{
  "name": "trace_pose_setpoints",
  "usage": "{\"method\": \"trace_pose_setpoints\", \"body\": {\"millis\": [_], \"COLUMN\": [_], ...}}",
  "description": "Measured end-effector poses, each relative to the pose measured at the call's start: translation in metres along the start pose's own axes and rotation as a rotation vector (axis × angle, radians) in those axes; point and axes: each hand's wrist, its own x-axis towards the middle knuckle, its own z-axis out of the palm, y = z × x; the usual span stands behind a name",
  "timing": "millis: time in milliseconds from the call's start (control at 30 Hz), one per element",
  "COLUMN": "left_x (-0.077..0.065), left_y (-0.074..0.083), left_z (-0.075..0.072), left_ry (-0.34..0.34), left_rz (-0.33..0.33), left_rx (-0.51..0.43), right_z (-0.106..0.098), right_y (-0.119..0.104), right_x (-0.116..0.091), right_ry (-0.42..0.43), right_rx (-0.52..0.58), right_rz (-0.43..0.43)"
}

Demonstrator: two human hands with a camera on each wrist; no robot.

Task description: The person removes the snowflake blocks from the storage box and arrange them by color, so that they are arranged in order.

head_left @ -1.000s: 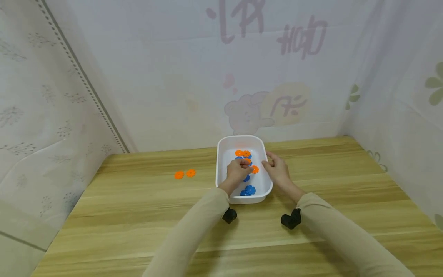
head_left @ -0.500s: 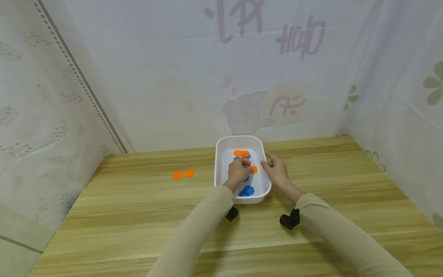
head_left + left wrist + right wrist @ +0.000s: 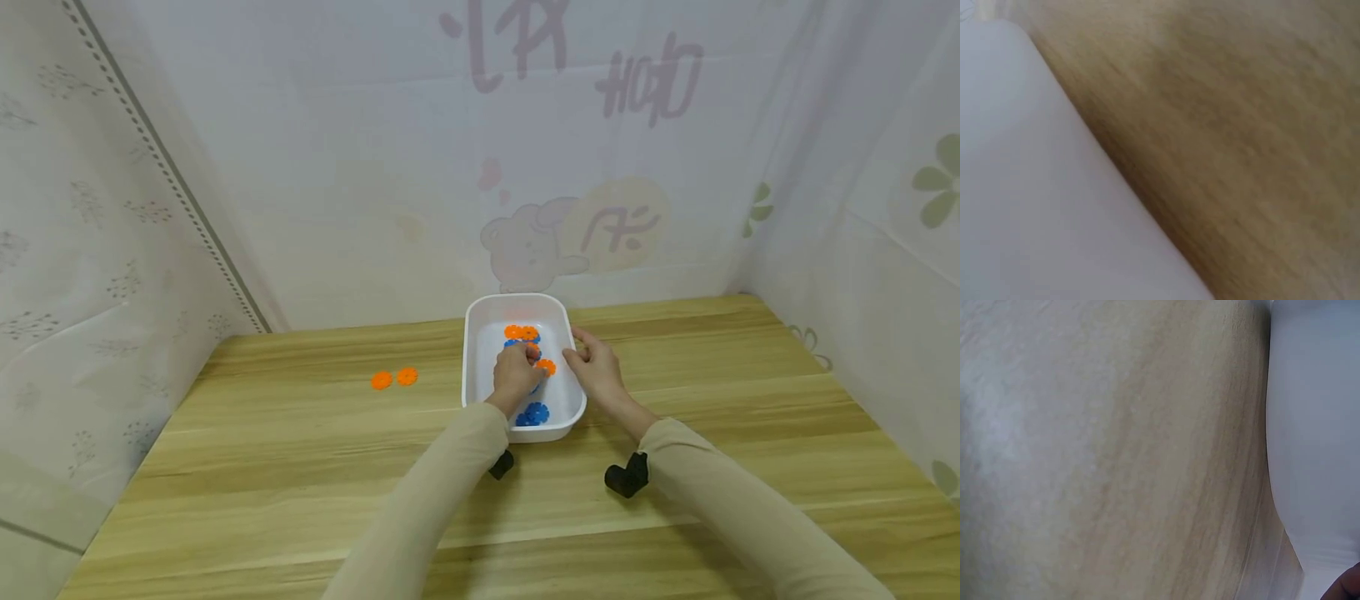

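Observation:
A white plastic tray [image 3: 474, 367] stands on the table with several flower-shaped discs in it. Orange discs [image 3: 513, 332] lie toward its far end, blue discs [image 3: 534, 413] at its near end. My left hand [image 3: 513, 375] reaches into the tray with curled fingers, thumb tip right at another orange disc [image 3: 548, 367]; I cannot tell if it pinches anything. My right hand [image 3: 597, 368] grips the tray's right rim, thumb on the rim and fingers outside. The left wrist view holds the tray's side wall [image 3: 1041, 175]; a fingertip [image 3: 1344, 586] shows in the right wrist view.
Two orange discs [image 3: 394, 378] lie side by side on the wooden table [image 3: 300, 450], left of the tray. Behind the table hangs a printed cloth [image 3: 360, 167]. Black wrist-worn devices [image 3: 627, 476] sit below both sleeves.
My left hand has shifted slightly rightward relative to the tray, staying low among the discs. The right hand keeps its grip on the rim. The whole view has drifted a little.

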Motion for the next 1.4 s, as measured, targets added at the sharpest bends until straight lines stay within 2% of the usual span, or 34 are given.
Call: {"method": "trace_pose_setpoints", "body": {"millis": [333, 600, 1400], "left_x": [0.0014, 0.0007, 0.0019], "left_y": [-0.0020, -0.0021, -0.0023], "left_z": [0.0024, 0.0025, 0.0045], "left_ry": [0.004, 0.005, -0.002], "left_rz": [-0.006, 0.021, 0.019], "left_rx": [0.056, 0.068, 0.103], "right_z": [0.0006, 0.0004, -0.0001], "right_y": [-0.0005, -0.0011, -0.0001], "right_x": [0.0001, -0.0003, -0.0008], "right_ry": [0.001, -0.002, 0.000], "right_rx": [-0.022, -0.023, -0.032], "right_rz": [-0.011, -0.011, 0.000]}}
